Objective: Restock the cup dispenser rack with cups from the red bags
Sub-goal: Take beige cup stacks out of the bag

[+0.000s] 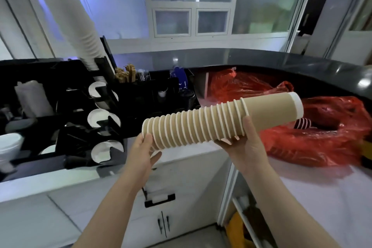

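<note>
Brown cup stack (217,122) held level-ish in the air, tilted up to the right, in front of the counter (261,62). Left hand (141,157) cupping the stack's open-rim end, fingers curled under it. Right hand (247,143) gripping from below near the far end, thumb up over the side. Just behind the stack, to its right: red bags (322,127) slumped on the worktop below the counter, striped cups peeking from one. Left of the stack: black rack (100,110) with white cup bottoms showing in its round openings. Above the rack: tall white cup stack (70,24), leaning.
</note>
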Tool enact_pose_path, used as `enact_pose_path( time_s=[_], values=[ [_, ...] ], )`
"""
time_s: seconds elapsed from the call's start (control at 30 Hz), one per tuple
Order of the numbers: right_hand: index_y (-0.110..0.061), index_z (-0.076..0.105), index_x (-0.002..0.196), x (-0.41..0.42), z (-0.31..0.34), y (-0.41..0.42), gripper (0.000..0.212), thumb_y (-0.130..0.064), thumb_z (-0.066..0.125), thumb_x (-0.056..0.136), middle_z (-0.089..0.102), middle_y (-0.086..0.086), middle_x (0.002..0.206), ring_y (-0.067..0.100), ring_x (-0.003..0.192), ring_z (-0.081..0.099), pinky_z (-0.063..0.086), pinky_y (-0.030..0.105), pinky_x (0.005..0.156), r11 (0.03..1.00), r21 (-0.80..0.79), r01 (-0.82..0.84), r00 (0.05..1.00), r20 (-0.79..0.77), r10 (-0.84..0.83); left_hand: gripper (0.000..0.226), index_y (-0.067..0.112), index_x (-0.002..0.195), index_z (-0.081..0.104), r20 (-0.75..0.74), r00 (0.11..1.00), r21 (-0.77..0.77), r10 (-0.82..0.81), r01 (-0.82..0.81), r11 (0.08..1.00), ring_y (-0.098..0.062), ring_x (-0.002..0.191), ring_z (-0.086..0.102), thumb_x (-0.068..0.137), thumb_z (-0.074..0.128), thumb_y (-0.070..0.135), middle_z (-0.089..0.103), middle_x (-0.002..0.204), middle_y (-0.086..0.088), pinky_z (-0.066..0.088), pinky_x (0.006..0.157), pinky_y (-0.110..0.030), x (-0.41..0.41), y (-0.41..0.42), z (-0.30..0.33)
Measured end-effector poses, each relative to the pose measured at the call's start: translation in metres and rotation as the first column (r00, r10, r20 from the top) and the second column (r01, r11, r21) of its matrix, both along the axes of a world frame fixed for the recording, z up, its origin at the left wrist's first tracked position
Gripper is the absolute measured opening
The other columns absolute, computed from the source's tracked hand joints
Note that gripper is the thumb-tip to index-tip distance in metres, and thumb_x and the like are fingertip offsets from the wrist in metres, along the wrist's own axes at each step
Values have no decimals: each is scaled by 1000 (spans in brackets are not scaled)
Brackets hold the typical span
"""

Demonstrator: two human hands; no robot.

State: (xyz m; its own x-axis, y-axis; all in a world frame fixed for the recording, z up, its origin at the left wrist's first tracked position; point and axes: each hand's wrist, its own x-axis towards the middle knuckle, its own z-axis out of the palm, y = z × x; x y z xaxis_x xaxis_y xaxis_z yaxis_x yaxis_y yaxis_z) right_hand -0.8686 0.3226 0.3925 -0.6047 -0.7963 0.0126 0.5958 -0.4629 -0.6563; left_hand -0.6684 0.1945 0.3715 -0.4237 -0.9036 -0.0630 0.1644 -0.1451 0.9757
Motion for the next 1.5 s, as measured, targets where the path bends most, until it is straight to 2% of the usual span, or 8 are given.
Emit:
enact_pose_path(
  time_s=[0.33, 0.5, 0.7, 0.9, 1.03, 1.2, 1.33, 1.5],
  values=[
    [-23, 38, 143, 65, 36, 13, 96, -30, 83, 58, 51, 14, 138, 31, 118, 59, 54, 54, 80, 998, -58, 4, 999, -34, -6, 92, 51, 145, -11, 122, 990, -492, 71, -1, 870, 8, 126, 38, 93, 58, 18, 17, 151, 19, 35, 104, -28, 67, 24, 27],
    [-33, 39, 136, 95, 69, -12, 86, -27, 81, 61, 52, 9, 134, 31, 118, 57, 54, 55, 83, 990, -104, -91, 992, -97, 81, 103, 58, 136, -5, 175, 965, -609, 194, -49, 791, -10, 137, 31, 84, 68, 8, 24, 151, 9, 32, 113, -45, 102, 11, 48],
    [-32, 46, 130, 142, 89, -46, 68, -22, 76, 70, 60, 5, 129, 26, 114, 62, 52, 59, 86, 968, -165, -190, 974, -157, 164, 94, 27, 152, 10, 151, 823, -707, 547, -297, 641, -17, 138, 33, 82, 72, 13, 32, 149, 2, 32, 112, -48, 152, 2, 65],
    [-35, 49, 123, 205, 91, -71, 61, -19, 75, 71, 63, -1, 124, 22, 110, 64, 55, 51, 83, 926, -195, -324, 930, -247, 273, 99, 24, 153, 5, 120, 684, -678, 719, -473, 563, -21, 130, 45, 82, 72, 13, 28, 153, 1, 45, 99, -25, 215, 14, 62],
    [-28, 47, 126, 253, 102, -94, 74, -17, 84, 62, 63, 0, 122, 24, 111, 63, 57, 46, 81, 929, -191, -316, 931, -250, 265, 80, 15, 146, 28, 158, 626, -698, 763, -476, 535, -24, 129, 45, 79, 72, 15, 45, 139, -7, 43, 102, -49, 262, -5, 70],
    [-25, 46, 126, 312, 115, -139, 67, -12, 75, 67, 62, 1, 122, 23, 111, 63, 54, 54, 86, 930, -266, -252, 920, -365, 146, 40, 24, 116, 52, 173, 609, -777, 774, -399, 487, -20, 98, 60, 79, 62, 15, 62, 102, 2, 50, 76, -36, 325, -56, 83],
    [-26, 49, 123, 372, 131, -184, 70, -25, 83, 61, 62, 5, 124, 29, 116, 59, 43, 62, 98, 925, -355, -135, 909, -415, -27, 62, 34, 131, 44, 123, 714, -754, 689, -384, 533, 1, 105, 58, 78, 62, 8, 60, 112, 26, 46, 81, -24, 374, -111, 108],
    [-23, 49, 116, 441, 160, -243, 68, -27, 83, 57, 68, -12, 111, 11, 105, 65, 51, 29, 91, 882, -472, -18, 870, -442, -219, 66, 27, 134, 45, 108, 827, -743, 551, -301, 597, 4, 106, 60, 77, 56, -3, 61, 115, 24, 47, 87, -13, 433, -188, 147]
  ],
)
